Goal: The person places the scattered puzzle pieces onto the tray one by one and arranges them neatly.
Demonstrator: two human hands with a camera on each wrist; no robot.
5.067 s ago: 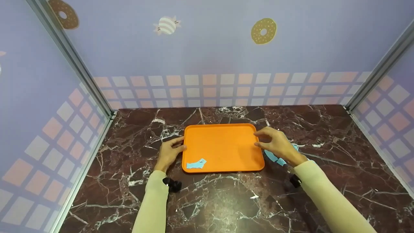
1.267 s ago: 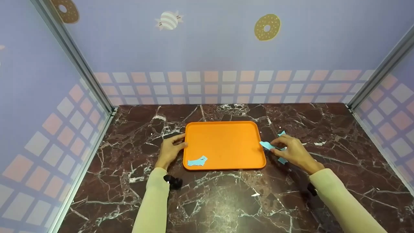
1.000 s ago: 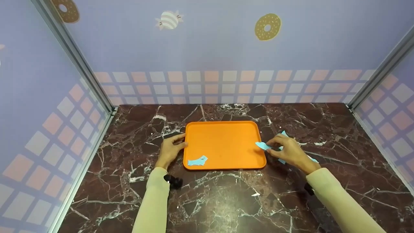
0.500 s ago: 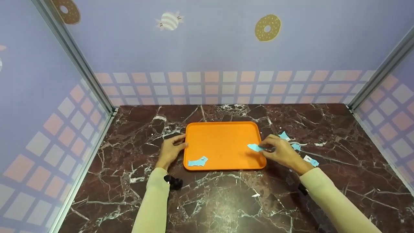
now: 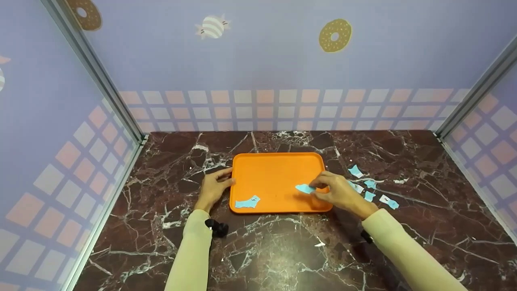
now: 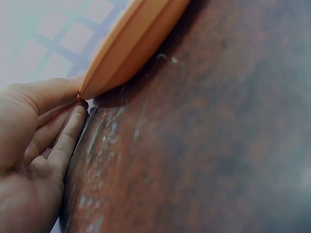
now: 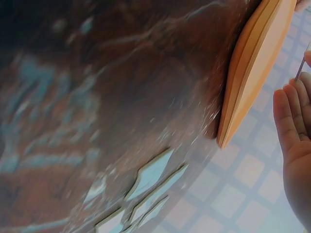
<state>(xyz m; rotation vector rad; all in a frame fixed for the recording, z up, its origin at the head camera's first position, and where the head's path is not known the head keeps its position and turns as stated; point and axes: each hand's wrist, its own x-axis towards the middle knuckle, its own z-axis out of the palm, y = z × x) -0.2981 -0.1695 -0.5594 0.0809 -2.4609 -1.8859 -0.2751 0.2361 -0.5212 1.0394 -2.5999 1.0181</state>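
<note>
An orange tray (image 5: 278, 173) lies on the dark marbled table. My left hand (image 5: 212, 189) holds its left rim, thumb and fingers meeting at the edge in the left wrist view. Between thumb and fingertips, my right hand (image 5: 337, 193) pinches a flat light-blue puzzle piece (image 5: 305, 188) over the tray's right half; its shadow falls on the tray below. Another blue puzzle piece (image 5: 247, 202) lies in the tray's near left corner. In the right wrist view the held piece appears as a thin edge (image 7: 301, 70) at the fingertips.
Right of the tray several loose blue and white puzzle pieces (image 5: 369, 184) lie on the table, one piece (image 5: 389, 201) farther right. A patterned back wall (image 5: 258, 64) and side walls enclose the table. Black cameras (image 5: 217, 227) sit on the wrists.
My right hand first leaves the tray's right rim, picks up a blue puzzle piece beside it, then carries it left over the tray. My left hand stays at the left rim.
</note>
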